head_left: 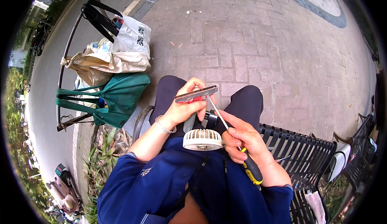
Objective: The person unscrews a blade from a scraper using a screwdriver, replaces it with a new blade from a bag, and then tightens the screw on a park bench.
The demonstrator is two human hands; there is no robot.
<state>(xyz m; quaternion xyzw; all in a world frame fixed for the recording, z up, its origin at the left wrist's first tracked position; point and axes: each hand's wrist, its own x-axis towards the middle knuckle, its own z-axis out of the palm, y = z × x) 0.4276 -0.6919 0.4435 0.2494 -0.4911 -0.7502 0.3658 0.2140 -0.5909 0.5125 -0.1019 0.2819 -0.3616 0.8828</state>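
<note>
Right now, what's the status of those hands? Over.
Left hand: holding grey-red piece. Right hand: gripping screwdriver, tip at the piece. White fan nearer the body, not covering the tip.

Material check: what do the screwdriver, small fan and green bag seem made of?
Screwdriver shaft: likely steel, smooth grey sheen. Its black-and-yellow handle: probably plastic or rubber, two-tone.
Small fan: apparently plastic, pale moulded-looking ribs.
Green bag: probably cloth, matte with soft folds.

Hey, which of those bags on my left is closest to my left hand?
The green bag. It lies nearest your left hand; the beige bag and the white bag are farther ahead.
</note>
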